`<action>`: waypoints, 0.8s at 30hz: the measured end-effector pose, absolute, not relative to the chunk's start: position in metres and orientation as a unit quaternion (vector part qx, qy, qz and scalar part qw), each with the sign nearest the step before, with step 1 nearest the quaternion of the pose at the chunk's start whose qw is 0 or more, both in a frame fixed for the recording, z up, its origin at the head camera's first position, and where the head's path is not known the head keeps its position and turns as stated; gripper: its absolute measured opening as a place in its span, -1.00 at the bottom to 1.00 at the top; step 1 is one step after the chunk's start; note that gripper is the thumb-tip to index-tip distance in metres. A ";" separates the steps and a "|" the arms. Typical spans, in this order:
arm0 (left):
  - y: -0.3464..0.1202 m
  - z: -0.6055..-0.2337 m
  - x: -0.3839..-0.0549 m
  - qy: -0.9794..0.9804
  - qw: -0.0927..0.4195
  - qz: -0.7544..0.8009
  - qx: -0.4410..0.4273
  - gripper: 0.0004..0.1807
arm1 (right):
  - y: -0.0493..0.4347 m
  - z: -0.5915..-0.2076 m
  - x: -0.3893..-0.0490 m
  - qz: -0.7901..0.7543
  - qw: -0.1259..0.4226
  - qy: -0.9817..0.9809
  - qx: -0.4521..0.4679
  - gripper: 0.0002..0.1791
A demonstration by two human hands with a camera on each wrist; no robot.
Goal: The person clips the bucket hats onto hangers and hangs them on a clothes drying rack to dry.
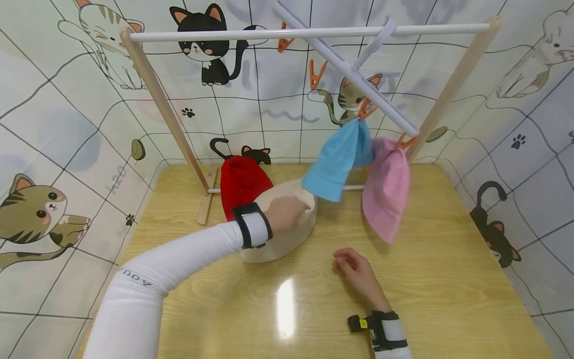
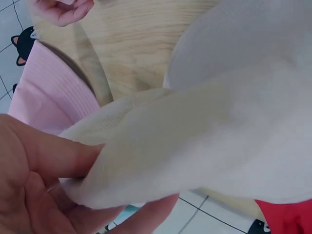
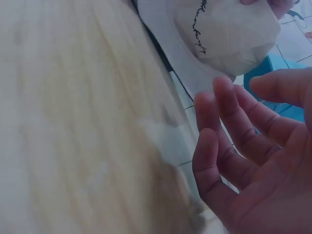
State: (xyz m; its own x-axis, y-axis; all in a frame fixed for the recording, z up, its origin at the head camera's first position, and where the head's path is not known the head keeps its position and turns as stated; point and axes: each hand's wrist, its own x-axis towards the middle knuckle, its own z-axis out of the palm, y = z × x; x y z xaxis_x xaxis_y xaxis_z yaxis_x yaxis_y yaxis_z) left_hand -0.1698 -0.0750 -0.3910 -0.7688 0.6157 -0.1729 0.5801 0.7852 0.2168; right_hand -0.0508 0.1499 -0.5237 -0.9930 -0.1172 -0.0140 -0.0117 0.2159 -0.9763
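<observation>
My left hand (image 1: 285, 213) pinches the crown of a cream bucket hat (image 1: 273, 252) between thumb and fingers; the left wrist view shows the hat's cloth (image 2: 161, 141) folded in the grip. Dark script lettering runs along the hat's side (image 3: 214, 34) in the right wrist view. My right hand (image 1: 358, 274) holds nothing, its fingers loosely bent above the table, to the right of the cream hat. Behind the left wrist is a red hat (image 1: 242, 179). A blue bucket hat (image 1: 336, 159) and a pink bucket hat (image 1: 387, 189) hang from orange clips at the right.
A white hanger bar (image 1: 350, 70) hangs slanted from the rack's white rod (image 1: 224, 36). Two more orange clips (image 1: 316, 75) dangle from it with no hat. Wooden posts (image 1: 166, 104) carry the rod over the wooden table (image 1: 215, 309). Cat-patterned walls surround the table.
</observation>
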 end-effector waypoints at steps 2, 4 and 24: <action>-0.079 -0.386 -0.169 0.937 0.120 0.081 0.317 -0.62 | 0.150 -0.523 -0.052 -0.625 0.043 0.779 -0.039 -0.85; -0.083 -0.381 -0.168 0.938 0.126 0.084 0.313 -0.59 | 0.149 -0.521 -0.054 -0.625 0.046 0.779 -0.039 -0.85; -0.118 -0.344 -0.157 0.932 0.183 0.095 0.299 -0.45 | 0.154 -0.528 -0.054 -0.620 0.050 0.782 -0.040 -0.84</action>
State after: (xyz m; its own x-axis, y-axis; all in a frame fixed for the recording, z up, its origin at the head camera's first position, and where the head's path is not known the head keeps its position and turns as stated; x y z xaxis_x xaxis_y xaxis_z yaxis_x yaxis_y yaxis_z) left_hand -0.1571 -0.1180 -0.3438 -0.7541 0.5925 -0.2834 0.5231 0.8027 0.2864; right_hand -0.0543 0.1545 -0.5278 -0.9917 -0.1251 -0.0287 -0.0006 0.2285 -0.9735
